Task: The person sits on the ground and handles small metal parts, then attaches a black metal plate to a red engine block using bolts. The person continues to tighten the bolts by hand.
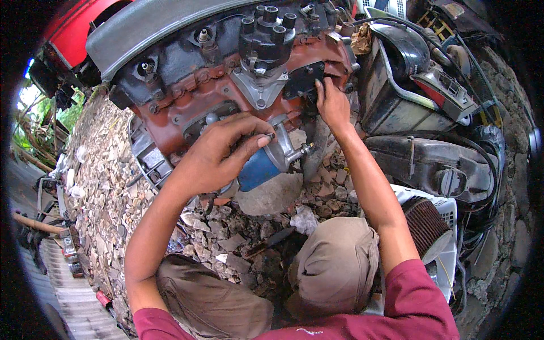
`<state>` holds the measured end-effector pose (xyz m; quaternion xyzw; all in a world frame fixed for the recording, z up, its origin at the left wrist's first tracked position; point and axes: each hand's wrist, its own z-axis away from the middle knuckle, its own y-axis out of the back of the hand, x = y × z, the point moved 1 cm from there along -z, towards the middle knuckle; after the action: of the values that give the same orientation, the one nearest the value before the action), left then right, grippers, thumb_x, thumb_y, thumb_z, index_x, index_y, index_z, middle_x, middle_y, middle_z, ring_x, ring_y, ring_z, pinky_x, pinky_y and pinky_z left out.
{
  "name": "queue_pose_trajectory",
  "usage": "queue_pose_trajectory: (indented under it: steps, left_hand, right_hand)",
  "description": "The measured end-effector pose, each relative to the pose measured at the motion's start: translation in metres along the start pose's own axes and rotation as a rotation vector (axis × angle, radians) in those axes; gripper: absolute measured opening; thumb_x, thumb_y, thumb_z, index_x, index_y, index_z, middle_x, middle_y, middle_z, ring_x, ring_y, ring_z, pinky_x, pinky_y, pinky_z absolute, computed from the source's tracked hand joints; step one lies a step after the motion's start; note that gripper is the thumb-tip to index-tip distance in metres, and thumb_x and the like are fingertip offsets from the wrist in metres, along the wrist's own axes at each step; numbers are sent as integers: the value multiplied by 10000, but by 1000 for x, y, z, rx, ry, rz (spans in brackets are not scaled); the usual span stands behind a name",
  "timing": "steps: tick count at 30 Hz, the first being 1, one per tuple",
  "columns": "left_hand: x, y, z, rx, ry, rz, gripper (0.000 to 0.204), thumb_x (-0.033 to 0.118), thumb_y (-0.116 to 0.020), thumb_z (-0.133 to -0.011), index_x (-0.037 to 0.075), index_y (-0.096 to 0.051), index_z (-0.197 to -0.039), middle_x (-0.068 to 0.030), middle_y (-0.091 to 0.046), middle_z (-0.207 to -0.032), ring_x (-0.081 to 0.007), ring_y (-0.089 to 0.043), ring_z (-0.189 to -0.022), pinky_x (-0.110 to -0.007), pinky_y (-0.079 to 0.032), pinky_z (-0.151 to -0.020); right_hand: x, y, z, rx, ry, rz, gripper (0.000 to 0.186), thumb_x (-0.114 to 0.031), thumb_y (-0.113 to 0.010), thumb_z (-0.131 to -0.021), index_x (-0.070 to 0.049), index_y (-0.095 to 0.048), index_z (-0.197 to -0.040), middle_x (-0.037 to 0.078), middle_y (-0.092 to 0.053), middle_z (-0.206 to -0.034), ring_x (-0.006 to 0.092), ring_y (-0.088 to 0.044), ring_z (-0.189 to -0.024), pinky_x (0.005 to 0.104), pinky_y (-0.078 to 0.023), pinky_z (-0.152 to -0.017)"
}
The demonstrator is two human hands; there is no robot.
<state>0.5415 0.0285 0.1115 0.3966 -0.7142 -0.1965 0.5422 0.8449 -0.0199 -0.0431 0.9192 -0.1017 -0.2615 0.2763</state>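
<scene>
A red-brown engine block [209,90] stands in front of me, with a black distributor cap [266,37] on a grey bracket. My left hand [224,150] is curled in front of the block, thumb and forefinger pinched at a small dark piece too small to name. Just beyond and below these fingertips is a blue oil filter [258,171] under a metal housing [280,150]. At the block's right side, my right hand [333,106] has its fingers pressed together at the lower right edge of a black cover plate [302,80]. Whatever they grip is hidden.
Stones and rubble [107,187] cover the ground, with a large rock [271,194] below the filter. To the right are a black tank-like part [433,167], a box of parts [391,99] and a white crate [447,212] with a pleated filter [425,224]. Spark plugs [203,35] stick up from the engine.
</scene>
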Motion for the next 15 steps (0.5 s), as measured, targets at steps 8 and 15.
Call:
queue_pose_trajectory:
  steps: [8, 15]
  left_hand:
    - [4, 3, -1, -25, 65, 12, 189, 140, -586, -973, -21, -638, -1059, -132, -640, -942, -217, -610, -843, -339, -478, -773]
    - [-2, 0, -1, 3, -30, -30, 167, 123, -550, -991, -9, -641, -1039, -71, -616, -925, -128, -560, -777, -290, -459, -725]
  right_hand:
    - [2, -2, 1, 23, -6, -1, 322, -347, -490, -1021, -30, -529, -977, 251, -659, -780, 473, -646, -727, 557, -510, -601]
    - [-4, 0, 4, 1, -45, -75, 346, -348, -479, -1025, -8, -539, -1051, 308, -647, -830, 524, -618, -796, 602, -472, -674]
